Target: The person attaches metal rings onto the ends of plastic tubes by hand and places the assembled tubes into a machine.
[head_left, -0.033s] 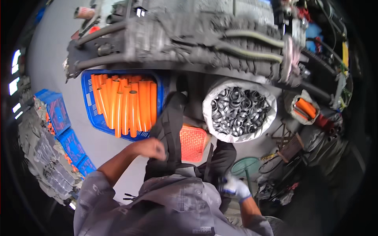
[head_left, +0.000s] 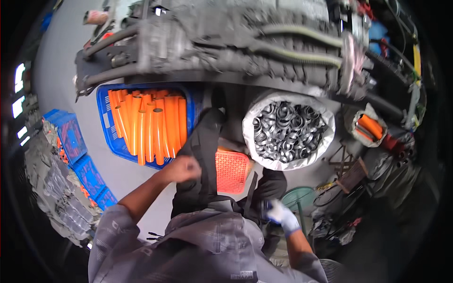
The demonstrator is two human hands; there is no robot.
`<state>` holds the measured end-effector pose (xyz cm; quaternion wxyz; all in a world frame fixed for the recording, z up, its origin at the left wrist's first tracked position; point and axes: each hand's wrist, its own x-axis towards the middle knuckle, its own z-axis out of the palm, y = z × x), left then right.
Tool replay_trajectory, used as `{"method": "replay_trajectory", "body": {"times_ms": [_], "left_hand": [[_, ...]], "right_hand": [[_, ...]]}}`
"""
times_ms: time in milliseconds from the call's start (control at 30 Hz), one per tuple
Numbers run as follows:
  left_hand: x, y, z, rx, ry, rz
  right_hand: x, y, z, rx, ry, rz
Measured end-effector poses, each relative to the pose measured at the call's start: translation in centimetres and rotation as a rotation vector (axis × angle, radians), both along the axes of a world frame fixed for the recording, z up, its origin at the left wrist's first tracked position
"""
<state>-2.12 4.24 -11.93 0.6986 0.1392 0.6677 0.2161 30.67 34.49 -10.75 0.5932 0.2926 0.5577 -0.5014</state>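
My bare left hand [head_left: 183, 170] is held over my left thigh, beside the near corner of a blue basket [head_left: 104, 126]. Its fingers are curled in and a little blurred; whatever they may hold is hidden. Orange tubes [head_left: 150, 129] stand packed upright in that basket. My right hand [head_left: 281, 213], in a white glove, is by my right thigh with its fingers bent around something dark that I cannot make out. Ahead of it, a white sack [head_left: 250, 141] with a rolled rim is full of grey metal rings [head_left: 289, 127].
A machine [head_left: 222, 52] with hoses spans the far side. Between my legs is a red plastic lattice seat or crate [head_left: 231, 172]. Blue crates [head_left: 85, 172] line the left. A small bag of orange pieces [head_left: 369, 126] and a green round object [head_left: 298, 197] are on the right.
My gloved right hand has moved slightly up and forward along my thigh. My left hand has shifted a little forward. The view has turned slightly.
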Motion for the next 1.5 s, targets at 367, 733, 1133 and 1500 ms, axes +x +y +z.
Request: {"method": "replay_trajectory", "body": {"times_ms": [367, 733, 1133, 1500], "left_hand": [[2.4, 7.0, -15.0, 0.230, 1.206, -0.198], [4.0, 3.4, -20.0, 0.435, 1.483, 0.092], [7.6, 1.0, -21.2, 0.708, 1.487, 0.369], [9.6, 2.4, -20.5, 0.764, 1.673, 0.305]], "right_hand": [[-1.4, -16.7, -34.8, 0.366, 0.652, 0.197], [2.0, -11.6, -38.3, 0.351, 0.601, 0.217], [-0.4, -13.0, -34.2, 0.569, 0.476, 0.114], [1.5, -11.4, -30.7, 0.198, 0.704, -0.012]]}}
